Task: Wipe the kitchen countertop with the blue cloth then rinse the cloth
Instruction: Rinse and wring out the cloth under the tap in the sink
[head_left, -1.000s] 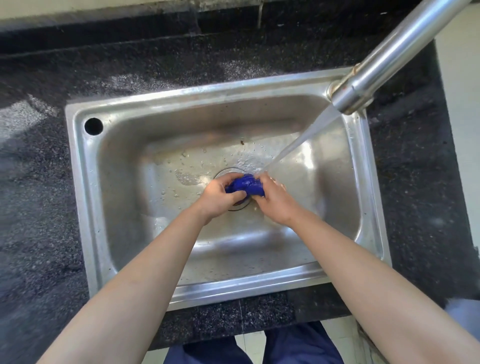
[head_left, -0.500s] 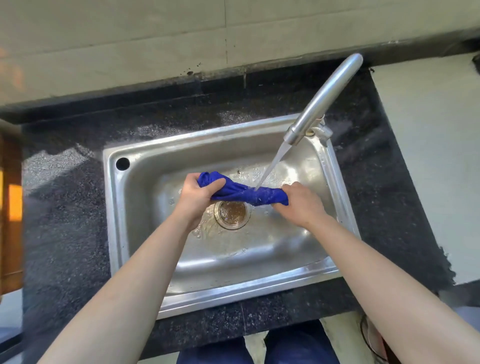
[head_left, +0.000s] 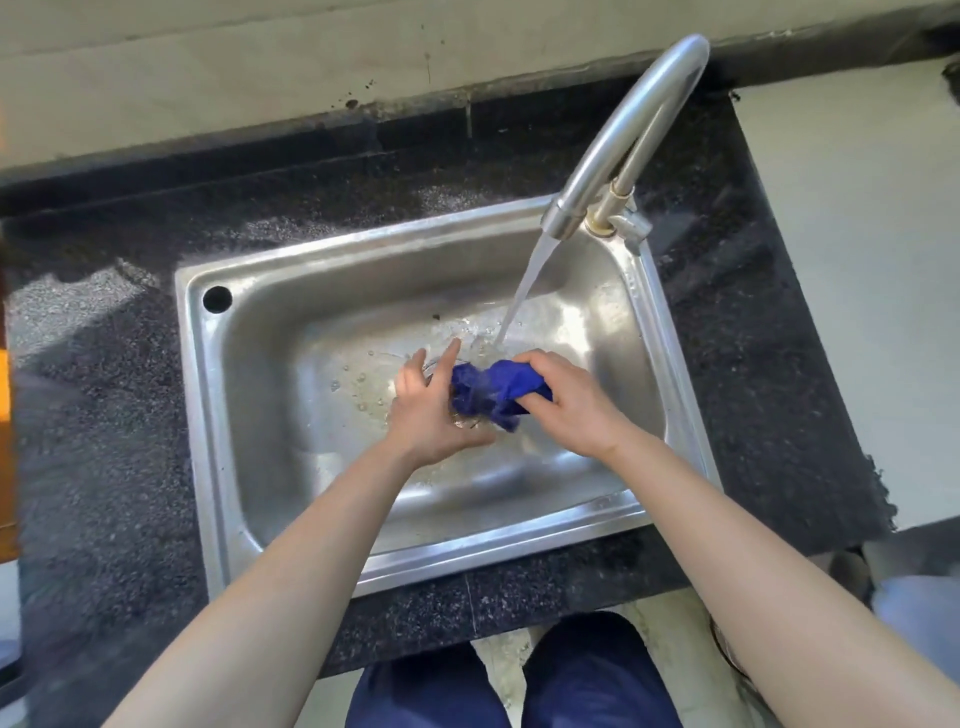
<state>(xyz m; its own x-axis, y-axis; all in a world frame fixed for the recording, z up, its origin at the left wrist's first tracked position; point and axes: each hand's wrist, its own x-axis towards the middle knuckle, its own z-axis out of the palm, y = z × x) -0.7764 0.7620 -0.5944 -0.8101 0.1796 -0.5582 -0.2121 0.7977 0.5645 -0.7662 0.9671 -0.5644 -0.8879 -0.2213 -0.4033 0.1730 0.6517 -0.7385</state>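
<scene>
Both hands work inside a stainless steel sink (head_left: 223, 415) set into a dark speckled stone surface (head_left: 104, 441). The blue cloth (head_left: 491, 389) is bunched into a wet wad between them, low over the basin floor and just in front of where the water lands. The right hand (head_left: 576, 410) is closed around the cloth's right end, fingers curled over the top of it. The left hand (head_left: 431, 410) is open — fingers spread and raised, palm turned toward the cloth's left end, with the heel of the hand reaching under the wad; whether it actually presses the fabric I cannot tell, since that edge is blurred.

A curved metal faucet (head_left: 623, 130) rises from the sink's far right corner and arches toward the basin. A stream of water (head_left: 524, 283) runs from its spout at a slant and strikes the sink floor just behind the cloth, near the right hand's fingertips. Droplets and a thin sheet of water lie across the basin floor to the left of the hands. A round overflow hole (head_left: 217, 299) sits in the sink's far left corner.

Bare forearms extend from the bottom of the view, and dark blue trousers (head_left: 431, 696) show below the surface's front edge — the person stands square to the sink.
</scene>
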